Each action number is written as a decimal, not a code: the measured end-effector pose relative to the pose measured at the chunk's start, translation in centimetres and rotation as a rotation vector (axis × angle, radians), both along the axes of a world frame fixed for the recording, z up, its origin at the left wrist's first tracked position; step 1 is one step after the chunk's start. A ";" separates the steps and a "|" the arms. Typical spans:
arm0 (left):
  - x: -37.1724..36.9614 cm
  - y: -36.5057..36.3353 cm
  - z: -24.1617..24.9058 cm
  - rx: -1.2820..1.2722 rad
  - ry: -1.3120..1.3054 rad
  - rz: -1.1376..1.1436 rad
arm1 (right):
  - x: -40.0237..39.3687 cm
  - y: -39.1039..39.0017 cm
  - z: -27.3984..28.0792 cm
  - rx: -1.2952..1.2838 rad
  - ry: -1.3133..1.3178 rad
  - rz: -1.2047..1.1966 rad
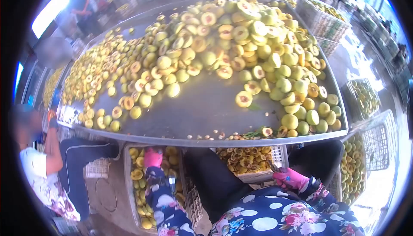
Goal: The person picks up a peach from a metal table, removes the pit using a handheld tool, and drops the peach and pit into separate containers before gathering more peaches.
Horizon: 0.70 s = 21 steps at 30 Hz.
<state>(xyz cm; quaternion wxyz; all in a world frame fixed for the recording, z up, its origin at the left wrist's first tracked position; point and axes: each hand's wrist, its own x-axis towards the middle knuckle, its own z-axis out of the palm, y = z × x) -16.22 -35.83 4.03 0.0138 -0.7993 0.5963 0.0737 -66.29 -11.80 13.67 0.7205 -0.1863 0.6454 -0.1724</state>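
My left hand, in a pink glove, reaches down over a crate of yellow-green fruit left of my legs; its fingers are too blurred to read. My right hand, also gloved in pink, is closed around a small dark tool. That tool points up and left beside a white crate of cut fruit pieces between my knees. Ahead, a large metal table bears a heap of halved and whole fruit, with several small pale pits near its front edge.
A co-worker sits at the left end of the table. More fruit crates stand at the right, one near my right knee and others beyond it. An upright white crate is beside them. People and stacked crates are in the background.
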 end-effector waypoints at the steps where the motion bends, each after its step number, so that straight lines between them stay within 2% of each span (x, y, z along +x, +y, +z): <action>1: 0.1 0.1 0.9 -0.076 -0.044 0.010 | -0.2 0.2 -0.1 0.000 -0.005 -0.006; 3: -0.9 0.8 5.0 -0.031 0.445 0.155 | -0.6 0.3 0.0 -0.006 -0.004 -0.001; 4: -5.3 2.1 11.6 0.019 0.714 0.251 | -0.9 0.3 -0.1 -0.009 -0.012 0.012; 7: -12.8 2.5 18.1 -0.093 1.122 0.020 | -1.3 0.4 -0.2 -0.030 -0.058 0.012; 9: -18.0 0.5 19.7 -0.173 0.839 -0.424 | -1.7 0.6 -1.4 -0.043 -0.115 0.003; 11: -23.1 -2.8 17.5 -0.330 0.740 -0.721 | -2.0 0.7 -1.2 -0.039 -0.126 -0.015; 13: -29.7 -4.5 18.0 -0.046 0.730 -0.550 | -2.5 0.8 -0.8 -0.053 -0.139 -0.039; 15: -33.9 -7.3 12.6 -0.146 0.616 -0.671 | -2.9 1.2 -0.4 -0.079 -0.159 -0.069; 16: -35.3 -7.7 11.4 -0.042 0.550 -0.708 | -3.0 1.4 -0.3 -0.096 -0.170 -0.078; 17: -36.6 -7.8 10.9 0.059 0.483 -0.741 | -3.0 1.5 -0.1 -0.112 -0.179 -0.087; 18: -37.9 -6.9 13.2 0.186 0.453 -0.723 | -3.2 1.6 0.0 -0.128 -0.187 -0.095; 21: -38.1 -5.7 12.6 0.383 0.963 -0.455 | -3.0 1.5 1.1 -0.220 -0.188 -0.034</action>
